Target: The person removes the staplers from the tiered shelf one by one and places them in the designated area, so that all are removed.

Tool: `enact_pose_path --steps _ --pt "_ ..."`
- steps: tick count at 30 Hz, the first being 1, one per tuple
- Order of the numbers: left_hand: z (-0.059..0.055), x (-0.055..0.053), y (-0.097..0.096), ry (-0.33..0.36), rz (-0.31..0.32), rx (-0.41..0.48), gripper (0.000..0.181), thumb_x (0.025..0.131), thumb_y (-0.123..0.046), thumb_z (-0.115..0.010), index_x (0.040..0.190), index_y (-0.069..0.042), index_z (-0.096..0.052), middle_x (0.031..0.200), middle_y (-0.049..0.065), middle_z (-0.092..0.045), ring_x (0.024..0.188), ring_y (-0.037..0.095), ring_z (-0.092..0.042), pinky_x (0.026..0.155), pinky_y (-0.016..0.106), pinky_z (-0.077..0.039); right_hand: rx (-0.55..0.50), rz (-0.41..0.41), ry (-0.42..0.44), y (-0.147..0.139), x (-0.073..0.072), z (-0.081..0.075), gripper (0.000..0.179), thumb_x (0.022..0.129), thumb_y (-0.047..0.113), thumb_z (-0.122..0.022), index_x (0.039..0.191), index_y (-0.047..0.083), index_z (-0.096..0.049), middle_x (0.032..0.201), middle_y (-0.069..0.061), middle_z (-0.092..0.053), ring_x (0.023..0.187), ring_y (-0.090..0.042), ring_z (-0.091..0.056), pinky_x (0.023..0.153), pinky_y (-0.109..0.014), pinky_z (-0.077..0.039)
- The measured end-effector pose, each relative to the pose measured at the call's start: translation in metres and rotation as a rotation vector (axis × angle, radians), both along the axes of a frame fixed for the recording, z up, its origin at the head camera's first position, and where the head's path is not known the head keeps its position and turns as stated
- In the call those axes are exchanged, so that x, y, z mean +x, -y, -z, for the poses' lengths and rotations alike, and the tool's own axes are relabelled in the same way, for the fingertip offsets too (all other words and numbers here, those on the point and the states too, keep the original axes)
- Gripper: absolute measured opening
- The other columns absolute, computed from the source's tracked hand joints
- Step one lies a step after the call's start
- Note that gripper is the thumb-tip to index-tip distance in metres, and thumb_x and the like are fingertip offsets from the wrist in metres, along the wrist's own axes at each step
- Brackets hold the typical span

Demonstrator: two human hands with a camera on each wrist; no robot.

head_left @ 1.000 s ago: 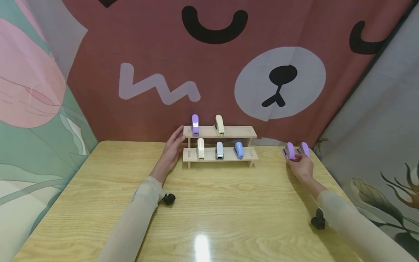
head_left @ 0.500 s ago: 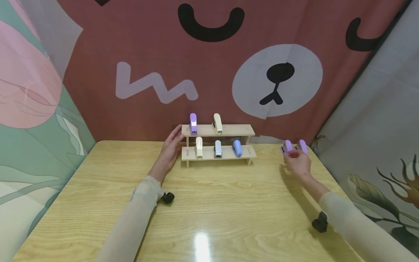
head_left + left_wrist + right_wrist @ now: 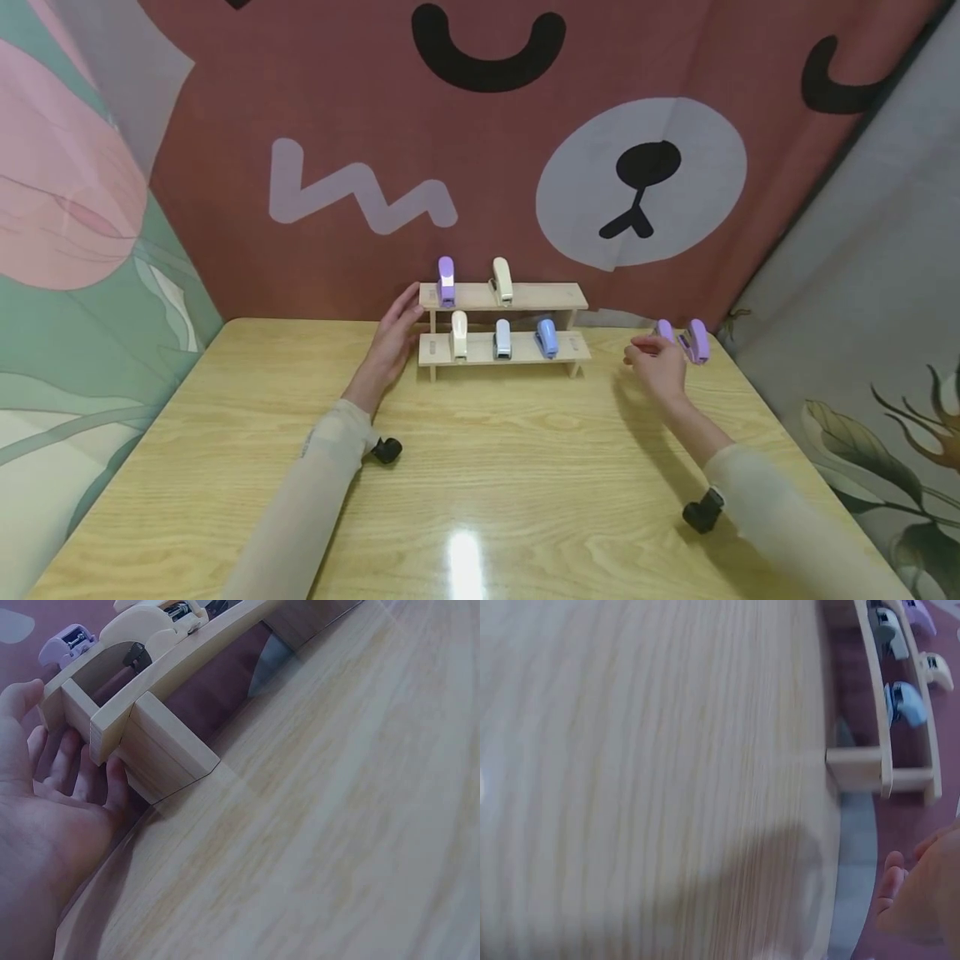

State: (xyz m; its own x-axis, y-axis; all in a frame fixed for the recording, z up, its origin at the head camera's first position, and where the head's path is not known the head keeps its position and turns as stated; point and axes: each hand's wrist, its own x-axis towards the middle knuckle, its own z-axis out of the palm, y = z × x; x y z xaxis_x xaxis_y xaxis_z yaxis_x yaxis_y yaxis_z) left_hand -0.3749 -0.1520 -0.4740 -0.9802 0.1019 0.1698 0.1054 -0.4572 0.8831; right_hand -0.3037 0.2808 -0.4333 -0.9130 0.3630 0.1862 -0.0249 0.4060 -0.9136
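A two-tier wooden display rack (image 3: pixel 543 295) stands at the table's back. Its upper tier bears a purple mini stapler (image 3: pixel 446 282) and a cream one (image 3: pixel 502 282). Below stand another cream stapler (image 3: pixel 459 336), a whitish-grey stapler (image 3: pixel 502 340) and a blue stapler (image 3: pixel 547 339). My left hand (image 3: pixel 386 346) touches the rack's left end, its fingers lightly bent against the side in the left wrist view. At the right, my right hand (image 3: pixel 660 371), loosely curled with nothing visible in it, partly hides one purple stapler (image 3: pixel 664 327); a second purple stapler (image 3: pixel 698 342) stands beside it.
The wooden table (image 3: pixel 487 467) spreads in front of the rack. A brown curtain (image 3: pixel 360 275) with a bear print hangs right behind it. A grey patterned curtain (image 3: pixel 840 292) borders the right side, a green one (image 3: pixel 90 333) the left.
My right hand has drawn away from the purple staplers, moving left towards the rack; both staplers stay at the right. My left hand keeps its place at the rack's left end.
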Motion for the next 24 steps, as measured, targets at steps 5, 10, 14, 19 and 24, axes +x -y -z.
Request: enact_pose_path --steps 5,10,14,19,24 --pt "-0.002 0.001 0.000 0.010 0.003 -0.001 0.057 0.103 -0.021 -0.064 0.156 -0.028 -0.045 0.156 -0.002 -0.043 0.134 0.030 -0.042 0.113 0.056 -0.025 -0.069 -0.001 -0.043 0.025 0.000 -0.001 0.022 0.091 0.000 -0.063 0.110 -0.008 -0.067 0.082 -0.004 -0.068 0.064 -0.002 -0.065 0.064 -0.015 -0.051" --pt "-0.001 0.000 0.002 0.007 -0.003 0.006 0.056 0.103 -0.018 -0.063 0.155 -0.025 -0.045 0.156 -0.001 -0.044 0.134 0.022 -0.045 0.114 0.054 -0.025 -0.080 -0.033 -0.046 0.051 0.004 0.000 0.023 0.092 0.000 -0.063 0.113 -0.009 -0.067 0.089 -0.010 -0.070 0.068 -0.006 -0.067 0.066 -0.016 -0.051" --pt "0.000 -0.001 0.005 0.004 -0.011 0.012 0.056 0.102 -0.018 -0.064 0.154 -0.026 -0.047 0.156 -0.002 -0.044 0.135 0.022 -0.046 0.114 0.054 -0.026 -0.116 -0.065 -0.046 0.071 0.003 -0.003 0.027 0.092 0.003 -0.063 0.116 -0.009 -0.067 0.094 -0.013 -0.069 0.072 -0.008 -0.067 0.069 -0.019 -0.054" --pt "0.000 -0.001 0.004 0.005 -0.002 0.016 0.057 0.101 -0.019 -0.066 0.155 -0.026 -0.047 0.156 -0.002 -0.044 0.136 0.026 -0.044 0.113 0.054 -0.028 -0.194 -0.086 -0.046 0.092 0.000 -0.006 0.029 0.094 0.006 -0.064 0.119 -0.008 -0.066 0.101 -0.013 -0.066 0.079 -0.012 -0.069 0.075 -0.029 -0.058" --pt "0.000 -0.001 0.003 0.008 0.010 0.016 0.058 0.102 -0.018 -0.064 0.156 -0.025 -0.044 0.157 -0.001 -0.043 0.138 0.032 -0.041 0.113 0.055 -0.028 -0.195 -0.073 -0.063 0.112 -0.002 -0.011 0.026 0.092 0.008 -0.067 0.115 -0.004 -0.069 0.104 -0.013 -0.068 0.080 -0.014 -0.065 0.067 -0.023 -0.054"
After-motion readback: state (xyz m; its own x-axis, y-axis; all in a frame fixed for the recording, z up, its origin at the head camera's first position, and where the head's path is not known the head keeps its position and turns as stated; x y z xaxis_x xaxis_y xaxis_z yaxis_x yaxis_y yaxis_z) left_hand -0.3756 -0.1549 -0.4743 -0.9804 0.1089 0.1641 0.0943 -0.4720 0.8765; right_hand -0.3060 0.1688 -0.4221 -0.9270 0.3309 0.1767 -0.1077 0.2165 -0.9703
